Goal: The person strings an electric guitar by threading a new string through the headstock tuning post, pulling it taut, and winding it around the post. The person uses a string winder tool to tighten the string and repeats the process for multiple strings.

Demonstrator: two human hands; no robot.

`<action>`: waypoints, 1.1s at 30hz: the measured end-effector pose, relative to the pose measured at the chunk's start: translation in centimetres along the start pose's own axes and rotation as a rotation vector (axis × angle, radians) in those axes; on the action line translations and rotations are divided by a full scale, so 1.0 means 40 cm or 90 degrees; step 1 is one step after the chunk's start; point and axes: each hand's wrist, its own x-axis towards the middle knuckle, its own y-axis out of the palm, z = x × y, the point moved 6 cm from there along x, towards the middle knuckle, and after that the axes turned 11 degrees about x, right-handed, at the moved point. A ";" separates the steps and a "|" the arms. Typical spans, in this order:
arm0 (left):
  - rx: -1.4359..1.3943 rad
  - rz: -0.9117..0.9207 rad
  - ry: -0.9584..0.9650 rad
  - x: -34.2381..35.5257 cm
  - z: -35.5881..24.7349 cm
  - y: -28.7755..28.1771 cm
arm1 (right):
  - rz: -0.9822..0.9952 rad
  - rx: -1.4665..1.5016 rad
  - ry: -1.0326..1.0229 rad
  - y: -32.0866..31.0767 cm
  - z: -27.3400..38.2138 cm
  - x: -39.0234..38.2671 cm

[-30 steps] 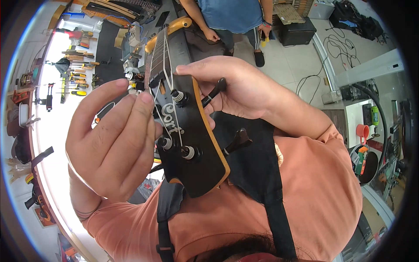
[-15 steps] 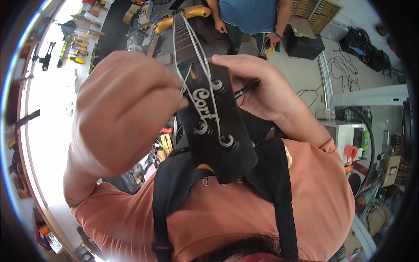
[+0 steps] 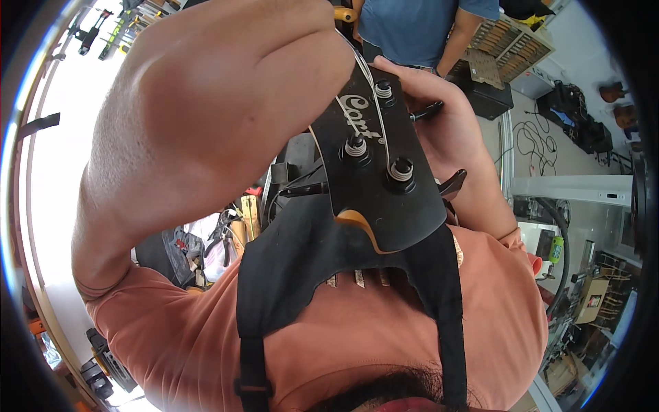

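Note:
The black headstock (image 3: 412, 223) of a bass guitar points toward my chest. Wire is coiled round the tuning posts that show, among them a lower right post (image 3: 401, 170). A silver string (image 3: 379, 120) runs up from it past the upper post. My right hand (image 3: 449, 130) is wrapped round the headstock's right side, thumb along its far edge, beside a black tuning key (image 3: 429, 111). My left hand (image 3: 233, 89) is curled over the strings at the top left of the headstock. It hides most of the neck; what its fingertips pinch is hidden.
Ahead stands a person in a blue shirt (image 3: 408, 31). Beyond, a black box (image 3: 480, 93) and loose cable (image 3: 535, 144) lie on the floor. Below my left arm are pliers (image 3: 218, 254) among cluttered tools. A black apron (image 3: 274, 275) covers my chest.
My left hand has risen and come closer, now covering the neck that showed before. The headstock and right hand sit further right and the headstock's posts show more plainly.

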 end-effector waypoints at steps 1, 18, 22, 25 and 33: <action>-0.001 0.003 -0.004 -0.002 0.000 0.000 | 0.000 0.007 0.001 0.001 -0.001 0.001; 0.001 0.163 -0.045 0.015 0.036 0.019 | -0.003 0.010 -0.021 0.009 0.002 -0.008; -0.077 0.170 -0.085 0.010 0.049 0.031 | 0.015 0.023 -0.013 0.001 0.003 -0.007; -0.104 0.175 -0.081 0.011 0.067 0.044 | 0.021 0.029 -0.002 -0.001 0.003 -0.008; -0.205 0.005 -0.058 0.016 0.081 0.056 | -0.046 -0.002 -0.003 0.001 0.004 -0.018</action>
